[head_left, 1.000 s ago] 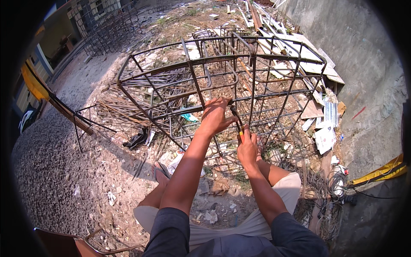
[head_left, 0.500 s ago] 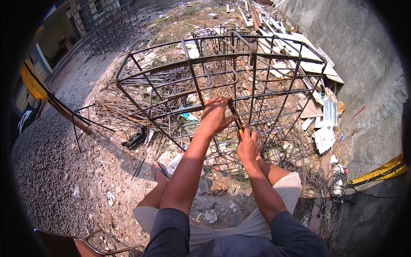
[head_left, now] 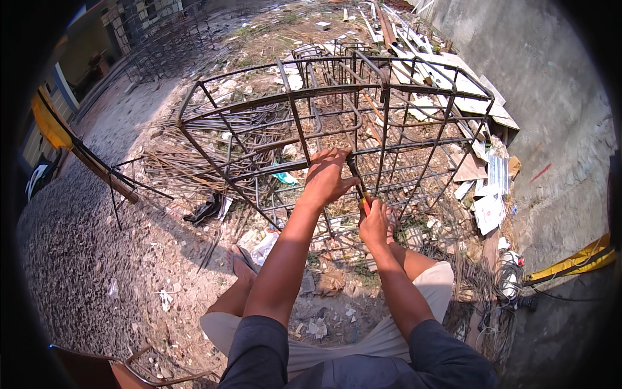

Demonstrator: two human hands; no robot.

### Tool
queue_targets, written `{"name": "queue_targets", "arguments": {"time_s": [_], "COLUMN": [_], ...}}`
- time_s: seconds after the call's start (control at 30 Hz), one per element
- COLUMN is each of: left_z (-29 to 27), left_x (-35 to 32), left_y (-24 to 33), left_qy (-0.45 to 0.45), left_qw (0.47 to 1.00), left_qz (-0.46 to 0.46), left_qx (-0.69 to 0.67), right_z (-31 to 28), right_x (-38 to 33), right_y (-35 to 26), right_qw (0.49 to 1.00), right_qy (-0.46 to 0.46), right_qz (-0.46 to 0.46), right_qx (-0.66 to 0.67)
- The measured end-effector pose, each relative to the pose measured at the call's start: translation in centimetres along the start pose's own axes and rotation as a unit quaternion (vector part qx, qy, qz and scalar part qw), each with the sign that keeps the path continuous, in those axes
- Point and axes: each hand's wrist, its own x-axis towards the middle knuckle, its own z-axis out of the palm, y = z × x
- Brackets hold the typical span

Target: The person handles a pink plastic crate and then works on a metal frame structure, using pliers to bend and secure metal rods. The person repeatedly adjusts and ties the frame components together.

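A cage of rusty steel rebar [head_left: 382, 123] rises in front of me, its long bars crossed by bent square ties. My left hand [head_left: 328, 176] is closed over a horizontal bar near the middle, thumb stretched toward the pliers. In my right hand [head_left: 374, 224] are the pliers [head_left: 367, 202], gripped by their red-orange and yellow handles. Their dark jaws reach up to the bar just beside my left fingertips. Whether the jaws hold wire there is too small to tell.
Loose rods [head_left: 194, 162] lie in a heap behind the cage, left. A gravel pile [head_left: 65, 272] spreads at left. Boards and scraps [head_left: 479, 97] line the concrete wall [head_left: 551, 97] on the right, with tangled wire [head_left: 499, 305] nearer me. A chair-like metal frame [head_left: 162, 379] stands lower left.
My right hand has dipped slightly and the handles have turned a little, showing more of the red one. The left hand stays on the bar.
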Motion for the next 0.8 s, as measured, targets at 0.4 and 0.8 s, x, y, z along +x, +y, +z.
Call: {"name": "queue_targets", "arguments": {"time_s": [0.4,0.8], "left_z": [0.9,0.6], "left_x": [-0.1,-0.4], "left_y": [-0.4,-0.8], "left_qy": [0.013,0.033], "left_qw": [1.0,0.999], "left_qz": [-0.004,0.018], "left_qx": [-0.001,0.006], "right_z": [-12.0,-11.3], "right_x": [8.7,7.3], "right_y": [0.8,2.1], "right_qw": [0.959,0.956], "right_qy": [-0.194,-0.109], "right_qz": [-0.121,-0.239], "right_qx": [-0.168,-0.131]}}
